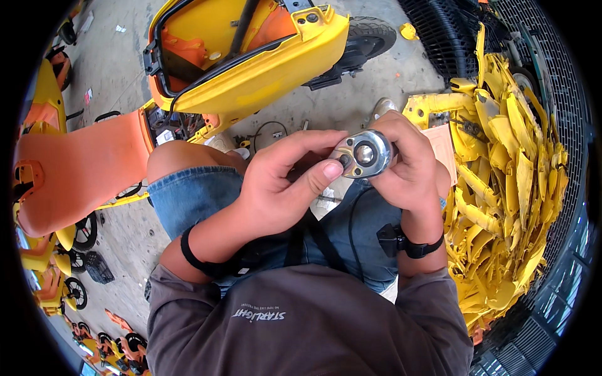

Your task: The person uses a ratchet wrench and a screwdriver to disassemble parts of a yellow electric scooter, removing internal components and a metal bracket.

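A chrome ratchet wrench (365, 155) is held up in front of my lap, its round head facing me. My right hand (409, 164) is closed around the right side of the head. From the left, my left hand (279, 178) pinches the head's other edge, with the thumb resting near the small dark lever. Fingers and palms hide the ratchet's handle. Below the hands are my knees in denim shorts (194, 194).
A yellow scooter body (263, 75) with a black wheel (370, 37) lies ahead. An orange scooter seat (81, 172) is at the left. On the right rises a heap of broken yellow panels (501, 188), beside black plastic crates (439, 37). More scooters stand far left.
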### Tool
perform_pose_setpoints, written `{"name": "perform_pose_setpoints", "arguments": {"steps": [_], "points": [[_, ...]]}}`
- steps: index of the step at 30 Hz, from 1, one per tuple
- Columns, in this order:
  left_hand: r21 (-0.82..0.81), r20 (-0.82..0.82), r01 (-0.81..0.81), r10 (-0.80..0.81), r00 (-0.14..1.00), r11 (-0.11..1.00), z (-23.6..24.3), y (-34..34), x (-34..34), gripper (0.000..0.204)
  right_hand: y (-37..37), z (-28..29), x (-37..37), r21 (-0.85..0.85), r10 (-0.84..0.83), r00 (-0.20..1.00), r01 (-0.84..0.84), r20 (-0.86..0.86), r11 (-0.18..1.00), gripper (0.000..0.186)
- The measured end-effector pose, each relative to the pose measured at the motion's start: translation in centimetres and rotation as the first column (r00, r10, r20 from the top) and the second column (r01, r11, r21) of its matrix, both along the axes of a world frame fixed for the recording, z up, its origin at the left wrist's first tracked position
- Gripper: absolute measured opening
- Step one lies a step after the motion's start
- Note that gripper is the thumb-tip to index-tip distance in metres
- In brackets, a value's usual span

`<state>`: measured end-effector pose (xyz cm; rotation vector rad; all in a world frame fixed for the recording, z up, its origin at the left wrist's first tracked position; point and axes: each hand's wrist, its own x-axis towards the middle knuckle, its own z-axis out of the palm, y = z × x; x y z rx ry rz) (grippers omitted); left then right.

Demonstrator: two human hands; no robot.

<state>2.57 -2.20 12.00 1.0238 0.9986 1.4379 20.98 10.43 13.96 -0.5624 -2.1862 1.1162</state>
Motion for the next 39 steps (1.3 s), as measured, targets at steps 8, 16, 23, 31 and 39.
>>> {"name": "perform_pose_setpoints", "arguments": {"steps": [8,16,23,31,39], "points": [[-0.048,-0.296,-0.021,0.005,0.955,0.999,1.1,0.0,-0.4,0.020,-1.8,2.0,-0.7,0.167,-0.172,0.962,0.138,0.213,0.976,0.028],[-0.173,-0.113,0.144,-0.165,0.980,0.974,2.3,-0.1,-1.7,0.018,-3.5,4.3,-1.1,0.195,-0.254,0.906,0.196,0.339,0.961,0.019],[-0.182,-0.109,0.274,-0.297,0.949,0.944,2.4,-0.3,-3.5,0.023,-4.8,3.9,-1.9,0.240,-0.295,0.918,0.233,0.266,0.942,0.020],[-0.054,-0.110,0.251,-0.255,0.961,0.967,1.8,-1.0,-3.8,0.018,-5.0,5.5,-0.5,-0.328,-0.030,0.920,0.169,0.390,0.930,0.018],[0.074,-0.090,0.319,-0.312,0.946,0.945,0.2,-1.0,-3.4,0.020,-3.7,4.4,0.6,-0.960,0.410,0.868,-0.266,-0.280,-0.091,0.032]]}}
